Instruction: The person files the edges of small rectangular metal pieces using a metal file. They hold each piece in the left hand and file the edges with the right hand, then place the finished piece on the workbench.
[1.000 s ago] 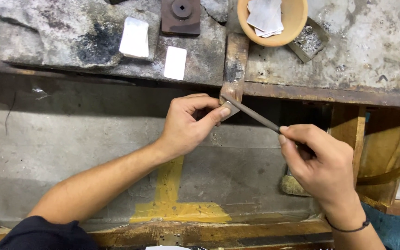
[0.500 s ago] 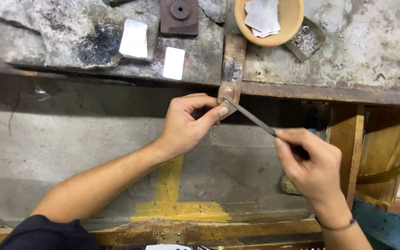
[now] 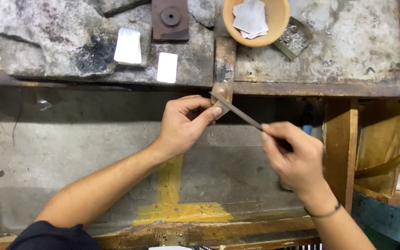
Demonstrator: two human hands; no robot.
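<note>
The left hand [image 3: 184,125] is curled, thumb and fingers pinched on a small piece pressed against the tip of the wooden peg [image 3: 223,69] that juts from the worktop [image 3: 348,60]; the piece itself is too hidden to make out. The right hand [image 3: 295,159] is clenched round the handle end of a slim file [image 3: 237,111], whose tip lies across the peg's end at the left thumb. Up on the worktop sit a bowl [image 3: 276,21] of metal sheets and two white plates [image 3: 146,55].
</note>
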